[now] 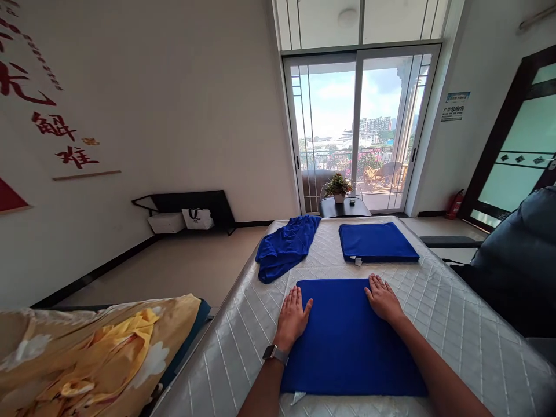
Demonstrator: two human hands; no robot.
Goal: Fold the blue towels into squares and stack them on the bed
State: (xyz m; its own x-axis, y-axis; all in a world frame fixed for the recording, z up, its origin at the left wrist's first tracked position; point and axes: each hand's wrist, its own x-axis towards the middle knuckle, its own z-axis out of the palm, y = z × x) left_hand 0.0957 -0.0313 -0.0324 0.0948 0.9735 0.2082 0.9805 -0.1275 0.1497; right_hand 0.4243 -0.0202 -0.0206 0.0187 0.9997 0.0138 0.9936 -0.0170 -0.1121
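A blue cloth [343, 341], folded into a flat rectangle, lies before me on the quilted mattress [226, 359]. My left hand [293, 315] rests on its left edge, fingers stretched forward and thumb apart; a watch [275, 353] is on that wrist. On the far right corner of the cloth lies my right hand [384, 298], flat with fingers extended. A small white tag [297, 397] sticks out at the near left edge. Farther back is a neat stack of folded blue cloth [376, 240], and to its left a crumpled blue cloth [289, 246].
A bed with patterned yellow bedding [143, 353] stands at the left. Beyond the mattress, a small black table [360, 207] bears a potted plant [339, 186] before sliding glass doors. A dark chair [516, 249] is at the right, and a fire extinguisher [454, 204] stands near the door.
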